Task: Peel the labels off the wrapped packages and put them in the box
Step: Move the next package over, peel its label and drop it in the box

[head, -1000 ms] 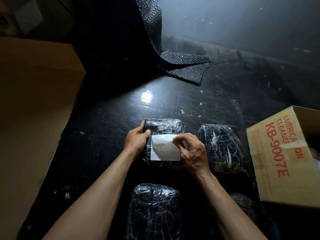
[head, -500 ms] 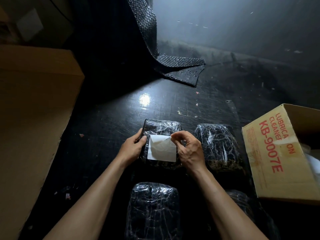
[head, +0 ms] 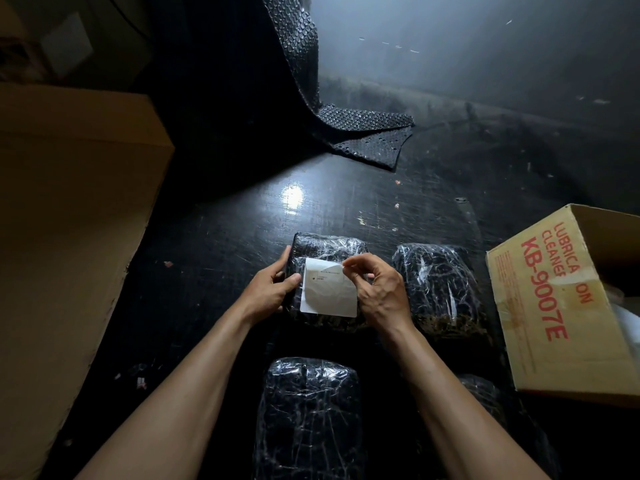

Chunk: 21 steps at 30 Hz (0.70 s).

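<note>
Right of the package (head: pixel 329 245), the box (head: pixel 554 306) is cut off by the frame. Our left hand (head: pixel 268 292) grips the package's left edge. Our right hand (head: pixel 377 292) pinches the top corner of the label (head: pixel 325 297) stuck on the package, peeled lower than before; its print is unreadable.

Left arm: bare, reaching forward from the lower left, forearm angled inward.
Left hand (head: pixel 272 293): grips the left edge of the wrapped package (head: pixel 329 245), thumb on top.
Right arm: bare, reaching from the lower right.
Right hand (head: pixel 379 293): back upward, thumb and forefinger pinching the upper right corner of the label (head: pixel 329 297), other fingers curled.
</note>
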Each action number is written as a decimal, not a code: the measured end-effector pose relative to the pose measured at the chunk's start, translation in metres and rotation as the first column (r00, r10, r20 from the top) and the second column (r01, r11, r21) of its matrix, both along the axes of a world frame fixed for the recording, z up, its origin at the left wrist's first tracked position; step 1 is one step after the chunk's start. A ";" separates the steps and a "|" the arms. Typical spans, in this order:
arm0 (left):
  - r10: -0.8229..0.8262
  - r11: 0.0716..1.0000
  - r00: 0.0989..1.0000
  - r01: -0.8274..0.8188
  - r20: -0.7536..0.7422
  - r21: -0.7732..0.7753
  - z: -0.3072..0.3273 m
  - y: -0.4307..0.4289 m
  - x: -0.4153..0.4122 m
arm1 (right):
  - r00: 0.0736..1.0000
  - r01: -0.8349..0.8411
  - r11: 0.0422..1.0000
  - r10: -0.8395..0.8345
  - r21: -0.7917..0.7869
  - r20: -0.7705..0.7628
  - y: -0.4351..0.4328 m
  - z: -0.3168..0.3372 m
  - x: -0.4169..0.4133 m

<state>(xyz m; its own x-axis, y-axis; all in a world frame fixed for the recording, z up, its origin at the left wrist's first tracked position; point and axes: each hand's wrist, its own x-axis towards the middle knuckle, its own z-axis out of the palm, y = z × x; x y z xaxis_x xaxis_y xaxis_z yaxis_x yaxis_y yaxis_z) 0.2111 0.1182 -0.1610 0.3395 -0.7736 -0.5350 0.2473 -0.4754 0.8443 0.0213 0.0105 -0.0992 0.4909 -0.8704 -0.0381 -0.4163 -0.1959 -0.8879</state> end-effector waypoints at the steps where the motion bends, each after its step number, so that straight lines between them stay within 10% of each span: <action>1: 0.024 1.000 1.000 -0.024 -0.013 0.011 -0.001 0.000 0.000 | 1.000 -0.002 1.000 0.002 -0.001 0.003 0.000 0.001 0.000; 21: 0.151 0.985 0.984 -0.158 0.091 0.067 -0.036 -0.011 -0.007 | 0.986 -0.134 0.968 0.108 -0.213 -0.131 0.011 0.015 -0.008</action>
